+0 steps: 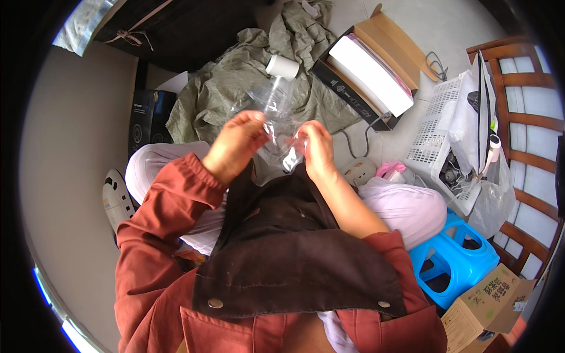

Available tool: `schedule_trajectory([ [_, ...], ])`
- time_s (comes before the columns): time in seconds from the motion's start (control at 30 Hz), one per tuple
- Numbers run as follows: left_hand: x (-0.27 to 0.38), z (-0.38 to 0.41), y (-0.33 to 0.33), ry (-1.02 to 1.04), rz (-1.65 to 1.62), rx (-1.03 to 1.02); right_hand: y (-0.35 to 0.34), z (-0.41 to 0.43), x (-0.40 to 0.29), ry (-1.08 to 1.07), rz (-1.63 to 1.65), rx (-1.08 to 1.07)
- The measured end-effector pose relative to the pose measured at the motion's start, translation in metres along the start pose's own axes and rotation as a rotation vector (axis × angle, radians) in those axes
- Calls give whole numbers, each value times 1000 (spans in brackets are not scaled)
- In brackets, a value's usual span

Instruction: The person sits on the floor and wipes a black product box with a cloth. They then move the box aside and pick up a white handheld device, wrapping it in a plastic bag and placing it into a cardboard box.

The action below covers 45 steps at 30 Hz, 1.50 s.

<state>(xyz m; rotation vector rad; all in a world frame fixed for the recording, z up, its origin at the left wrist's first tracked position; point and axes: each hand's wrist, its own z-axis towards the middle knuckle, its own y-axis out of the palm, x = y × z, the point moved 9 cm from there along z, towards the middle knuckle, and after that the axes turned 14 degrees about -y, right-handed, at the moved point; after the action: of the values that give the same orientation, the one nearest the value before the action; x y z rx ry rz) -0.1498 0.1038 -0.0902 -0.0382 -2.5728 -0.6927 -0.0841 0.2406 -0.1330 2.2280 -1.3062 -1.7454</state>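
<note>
Between my hands a clear plastic bag is stretched out above my lap, crinkled and shiny. My left hand pinches its left side between thumb and fingers. On the other side my right hand grips it with the fingers curled. Just past the bag, a white cylindrical object lies on its side on a crumpled grey-green woven sheet. Whether the bag touches the cylinder, I cannot tell. A dark brown apron covers my front.
An open cardboard box holds a white block. Rightward stand a white plastic basket with cables and appliances, a blue plastic stool, and a brown carton. A power strip lies by my right knee. Left are a black box and a wall.
</note>
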Motion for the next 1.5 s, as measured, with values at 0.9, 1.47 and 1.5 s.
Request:
schedule_trajectory([
  [0.9,184,-128,-26,784,342,718,17,154,141,312,-109,44],
  [1.47,142,-68,63,761,556,187,35,-59,-108,-635,-1075,-414],
  [1.5,135,-71,76,759,685,163,33,-64,-106,-675,-1116,-437],
])
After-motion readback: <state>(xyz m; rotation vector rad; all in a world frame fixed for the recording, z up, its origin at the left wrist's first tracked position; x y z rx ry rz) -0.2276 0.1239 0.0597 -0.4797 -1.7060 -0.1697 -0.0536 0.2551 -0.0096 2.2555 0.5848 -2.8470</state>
